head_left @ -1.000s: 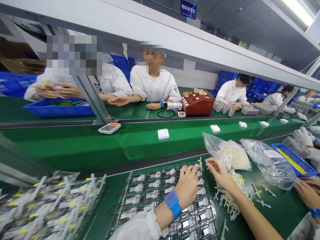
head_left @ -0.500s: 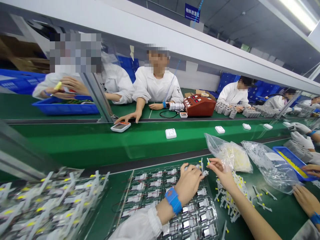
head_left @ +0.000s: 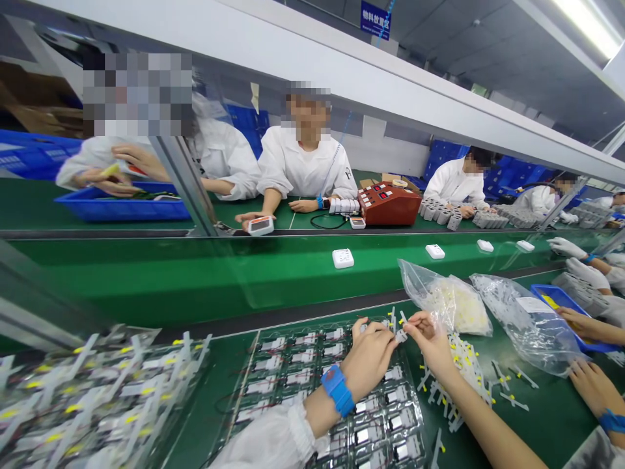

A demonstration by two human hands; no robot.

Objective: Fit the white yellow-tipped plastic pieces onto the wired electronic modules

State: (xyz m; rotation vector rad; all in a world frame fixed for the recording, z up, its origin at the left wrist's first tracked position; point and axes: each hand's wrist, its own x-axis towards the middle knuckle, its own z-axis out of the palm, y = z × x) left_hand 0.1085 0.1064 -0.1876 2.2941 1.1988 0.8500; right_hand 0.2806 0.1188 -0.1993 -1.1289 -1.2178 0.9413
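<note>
Through the head camera I have my left hand, with one blue wristband, over the clear tray, its fingertips grasping one small white part at the tray's far right corner. My right hand is just beside it, fingertips closed on one pale strip with a yellow bit; both grips are pinches.

Right of the tray I count two plastic bags, a pile of yellow-tipped strips too tangled to count, and three loose strips near it. A stack of filled trays is at my left.

Four white devices sit on the green belt; a fifth is in a person's hand, and a sixth is beside the one red box. I see five people across the line. On my right are two gloved hands and two bare ones.

The blue sign reads "物料放置区", its smaller line blurred; one bag's white label is unreadable.
</note>
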